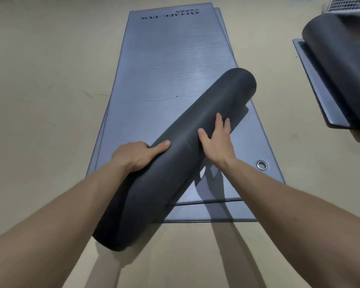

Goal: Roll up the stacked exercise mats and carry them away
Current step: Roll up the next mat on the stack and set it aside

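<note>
**Lifting the Rolled Mat Clear of the Stack**

**Position of the work.** The rolled mat [175, 163] lies diagonally across the near end of the flat mats [170, 59] stacked on the floor [40, 80]. Its near end overhangs the stack's near edge on the left. Its far end points toward the stack's right edge. The shadow beneath suggests the roll is raised off the stack, at least in part.

**Grip state.** The left hand [135, 155] grips the roll from its left side, thumb laid along the top and fingers tucked out of sight beneath. The right hand [216, 140] clasps it further along, thumb on the near side and fingers laid over the top toward the far side. Both grips are closed on the roll.

**Procedure.**
1. Keep the hands apart along the roll so that neither end droops.
2. Maintain inward pressure; the loose outer edge will probably spring open if either grip slackens.
3. Lift straight up before turning, so the roll does not drag the top flat mat or catch its metal eyelet [261, 165] at the near right corner.

**Remaining work.** At least two flat mats are left in the stack, the top one printed with lettering [170, 15] at its far end. Well apart to the right, a second roll [341, 59] rests on another flat mat [312, 84].
</note>
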Demonstrator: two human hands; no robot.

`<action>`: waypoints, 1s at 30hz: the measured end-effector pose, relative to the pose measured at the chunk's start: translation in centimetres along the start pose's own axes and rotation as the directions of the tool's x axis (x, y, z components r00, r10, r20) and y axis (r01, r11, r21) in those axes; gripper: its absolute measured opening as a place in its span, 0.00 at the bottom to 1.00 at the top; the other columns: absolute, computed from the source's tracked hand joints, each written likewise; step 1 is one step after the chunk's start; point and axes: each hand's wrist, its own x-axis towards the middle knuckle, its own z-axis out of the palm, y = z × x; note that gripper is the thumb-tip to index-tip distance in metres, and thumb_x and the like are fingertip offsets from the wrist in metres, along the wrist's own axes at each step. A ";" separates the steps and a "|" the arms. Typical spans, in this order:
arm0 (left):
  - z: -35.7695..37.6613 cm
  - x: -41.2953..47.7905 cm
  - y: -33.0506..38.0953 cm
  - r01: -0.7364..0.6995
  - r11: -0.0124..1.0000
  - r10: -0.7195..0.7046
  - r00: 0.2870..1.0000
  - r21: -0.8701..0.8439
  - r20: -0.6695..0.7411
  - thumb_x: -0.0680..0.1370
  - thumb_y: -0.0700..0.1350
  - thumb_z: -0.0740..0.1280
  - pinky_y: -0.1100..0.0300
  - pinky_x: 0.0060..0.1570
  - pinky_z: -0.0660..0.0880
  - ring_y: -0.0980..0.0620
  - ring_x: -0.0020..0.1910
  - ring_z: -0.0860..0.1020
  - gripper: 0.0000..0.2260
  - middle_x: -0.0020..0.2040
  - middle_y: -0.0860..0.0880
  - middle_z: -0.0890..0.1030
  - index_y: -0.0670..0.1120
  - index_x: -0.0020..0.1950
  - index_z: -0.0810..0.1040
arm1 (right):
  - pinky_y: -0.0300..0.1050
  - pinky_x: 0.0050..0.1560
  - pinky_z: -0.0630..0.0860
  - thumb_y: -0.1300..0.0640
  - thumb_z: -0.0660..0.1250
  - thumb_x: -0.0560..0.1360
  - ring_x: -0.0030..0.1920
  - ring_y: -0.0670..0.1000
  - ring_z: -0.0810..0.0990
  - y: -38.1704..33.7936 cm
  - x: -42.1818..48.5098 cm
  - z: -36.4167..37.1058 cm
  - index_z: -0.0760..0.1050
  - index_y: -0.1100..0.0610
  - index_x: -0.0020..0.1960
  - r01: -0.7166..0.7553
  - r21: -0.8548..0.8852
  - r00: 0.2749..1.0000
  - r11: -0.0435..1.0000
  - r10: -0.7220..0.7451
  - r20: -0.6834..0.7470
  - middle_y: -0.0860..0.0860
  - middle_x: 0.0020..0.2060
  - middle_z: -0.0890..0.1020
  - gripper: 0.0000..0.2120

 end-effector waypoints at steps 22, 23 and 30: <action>9.0 -2.8 13.0 -0.041 0.698 0.134 0.988 -0.715 0.074 0.56 0.72 0.77 0.56 0.40 0.82 0.53 0.46 0.86 0.35 0.47 0.57 0.87 0.53 0.57 0.83 | 0.47 0.49 0.83 0.32 0.77 0.65 0.48 0.48 0.87 8.5 -3.7 -8.4 0.82 0.50 0.59 -0.330 0.340 0.943 0.881 0.292 0.160 0.45 0.49 0.88 0.31; 9.5 -2.7 14.2 -0.036 0.669 0.136 0.988 -0.742 0.075 0.57 0.71 0.77 0.57 0.38 0.80 0.53 0.46 0.86 0.36 0.48 0.57 0.87 0.52 0.58 0.83 | 0.50 0.53 0.84 0.30 0.76 0.63 0.48 0.49 0.88 9.2 -2.9 -9.4 0.83 0.51 0.58 -0.322 0.323 0.945 0.890 0.280 0.171 0.45 0.48 0.88 0.32; 9.9 -0.1 24.1 0.009 0.590 0.084 0.994 -0.807 0.073 0.56 0.71 0.78 0.49 0.48 0.85 0.51 0.48 0.86 0.36 0.50 0.56 0.87 0.52 0.58 0.82 | 0.55 0.61 0.81 0.33 0.73 0.65 0.54 0.51 0.86 12.0 2.1 -16.8 0.74 0.43 0.66 -0.350 0.366 0.924 0.862 0.254 0.286 0.45 0.56 0.85 0.32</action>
